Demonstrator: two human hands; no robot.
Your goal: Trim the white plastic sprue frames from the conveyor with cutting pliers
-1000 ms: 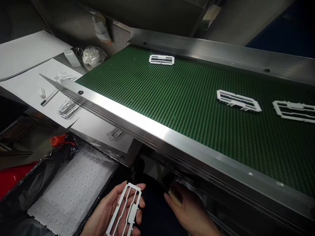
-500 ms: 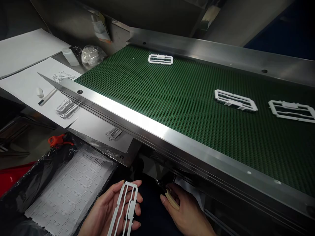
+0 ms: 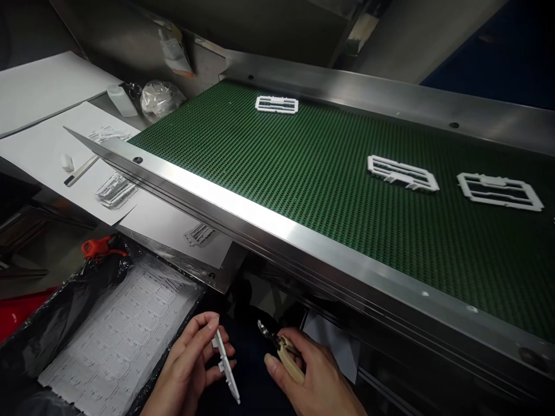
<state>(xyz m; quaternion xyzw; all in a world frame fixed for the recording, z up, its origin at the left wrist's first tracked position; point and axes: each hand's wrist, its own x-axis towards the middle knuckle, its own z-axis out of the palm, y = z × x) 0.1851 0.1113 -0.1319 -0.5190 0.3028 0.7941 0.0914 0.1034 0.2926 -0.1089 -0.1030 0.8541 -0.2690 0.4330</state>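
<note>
My left hand [image 3: 188,364] pinches a white plastic frame [image 3: 226,367] at its upper end, turned edge-on so its small side tabs show. To the right, my right hand [image 3: 314,372] is wrapped around the cream-coloured handles of a pair of side cutters [image 3: 284,355]. The cutters' metal jaws point up and left, apart from the frame. Beyond both hands, a white frame [image 3: 276,104], a second frame [image 3: 403,173] and a third frame [image 3: 499,192] of the same kind lie on the green conveyor belt [image 3: 269,156].
A metal rail [image 3: 260,216] edges the belt. At lower left, a black-lined bin [image 3: 39,346] holds a sheet of white parts [image 3: 117,341], with an orange-handled tool [image 3: 97,248] on its rim. White paper [image 3: 47,133] bears thin pieces and a knife-like tool [image 3: 81,171].
My left hand has turned the frame from face-up to edge-on. My right hand has brought the cutters left and up into fuller view. The frames on the belt appear slightly further left.
</note>
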